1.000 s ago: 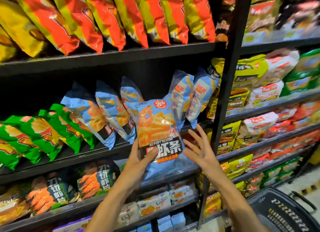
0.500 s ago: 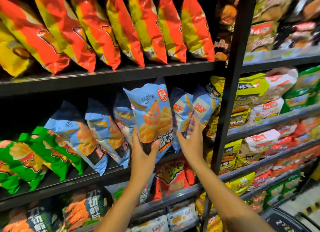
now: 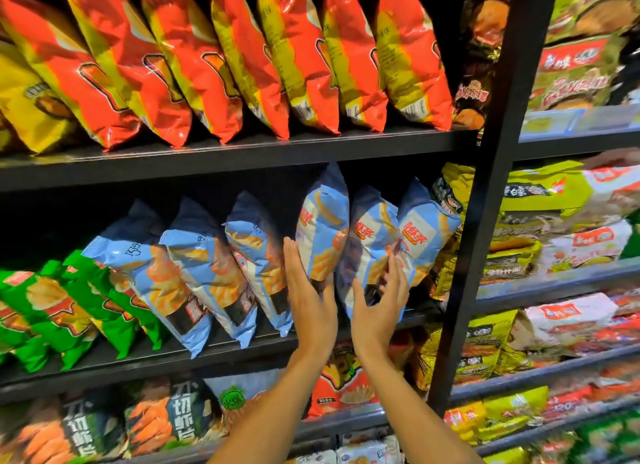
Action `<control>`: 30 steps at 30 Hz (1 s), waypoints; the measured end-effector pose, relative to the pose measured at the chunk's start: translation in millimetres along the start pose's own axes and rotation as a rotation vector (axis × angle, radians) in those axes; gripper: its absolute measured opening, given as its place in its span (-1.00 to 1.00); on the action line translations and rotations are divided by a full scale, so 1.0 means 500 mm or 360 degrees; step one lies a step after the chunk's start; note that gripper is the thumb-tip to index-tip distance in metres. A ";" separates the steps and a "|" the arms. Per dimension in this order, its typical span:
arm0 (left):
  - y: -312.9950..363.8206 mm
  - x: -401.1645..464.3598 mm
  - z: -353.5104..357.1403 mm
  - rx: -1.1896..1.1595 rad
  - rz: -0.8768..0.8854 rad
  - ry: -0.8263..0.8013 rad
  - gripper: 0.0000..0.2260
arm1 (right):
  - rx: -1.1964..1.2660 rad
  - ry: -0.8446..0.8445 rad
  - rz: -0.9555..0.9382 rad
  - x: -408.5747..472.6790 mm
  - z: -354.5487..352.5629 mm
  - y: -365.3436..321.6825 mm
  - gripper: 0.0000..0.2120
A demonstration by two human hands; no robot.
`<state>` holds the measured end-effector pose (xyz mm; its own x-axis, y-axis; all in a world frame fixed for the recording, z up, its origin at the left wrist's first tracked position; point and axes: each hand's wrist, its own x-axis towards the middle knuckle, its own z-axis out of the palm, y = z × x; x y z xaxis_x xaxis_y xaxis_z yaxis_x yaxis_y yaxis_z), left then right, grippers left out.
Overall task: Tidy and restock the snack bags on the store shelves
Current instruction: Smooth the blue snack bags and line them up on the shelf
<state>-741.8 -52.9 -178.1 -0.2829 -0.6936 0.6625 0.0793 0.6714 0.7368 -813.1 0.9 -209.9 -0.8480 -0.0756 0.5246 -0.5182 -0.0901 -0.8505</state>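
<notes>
Left hand [image 3: 310,304], fingers straight, flat against the left face of the upright pale-blue foil shrimp-stick bag [image 3: 323,228], long axis near vertical on the black middle shelf [image 3: 221,354]. Right hand [image 3: 379,307], fingers loosely extended, rests on the neighbouring blue bag [image 3: 372,242], holding back the gap. Beyond: left-leaning blue bags [image 3: 194,266] crowd the slot; orange-red bags [image 3: 242,58] above.

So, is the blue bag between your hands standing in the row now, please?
Yes: the blue bag stands edge-on in the row, left hand flat against it.
</notes>
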 end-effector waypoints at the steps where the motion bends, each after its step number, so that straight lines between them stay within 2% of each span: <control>1: -0.010 -0.004 0.010 0.0072 0.0033 -0.0036 -0.18 | 0.0015 0.0000 -0.0005 0.000 -0.001 0.001 -0.33; 5: -0.055 -0.037 0.031 0.0262 0.0158 -0.0144 -0.16 | 0.0045 -0.0008 -0.0020 0.000 -0.003 0.002 -0.33; 11: -0.054 -0.005 0.045 0.0338 0.0240 -0.0187 -0.39 | 0.0043 0.0004 -0.0016 -0.004 -0.001 0.000 -0.32; 14: -0.064 -0.015 0.050 0.0307 0.0241 -0.0224 -0.43 | 0.0046 -0.0011 -0.0002 -0.005 -0.005 0.003 -0.31; 20: -0.103 -0.028 0.034 0.0340 0.0371 -0.0295 -0.20 | 0.0026 -0.0049 0.0011 -0.006 -0.007 0.004 -0.29; 23: -0.096 -0.014 0.027 0.0511 0.0453 -0.0330 -0.20 | 0.0042 -0.0095 0.0062 -0.012 -0.009 0.002 -0.26; 26: -0.082 -0.019 -0.007 0.0502 0.0482 -0.0445 -0.22 | 0.0035 -0.0086 0.0079 -0.028 -0.018 -0.005 -0.23; 30: -0.093 -0.043 -0.126 0.0536 0.0571 -0.0502 -0.29 | 0.0090 -0.0053 -0.0043 -0.066 -0.030 -0.025 -0.24</control>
<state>-679.1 -85.8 -218.2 -0.5695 -0.3312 0.7523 -0.0712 0.9317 0.3563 -780.2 19.3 -216.9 -0.8289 -0.1053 0.5494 -0.5331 -0.1486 -0.8329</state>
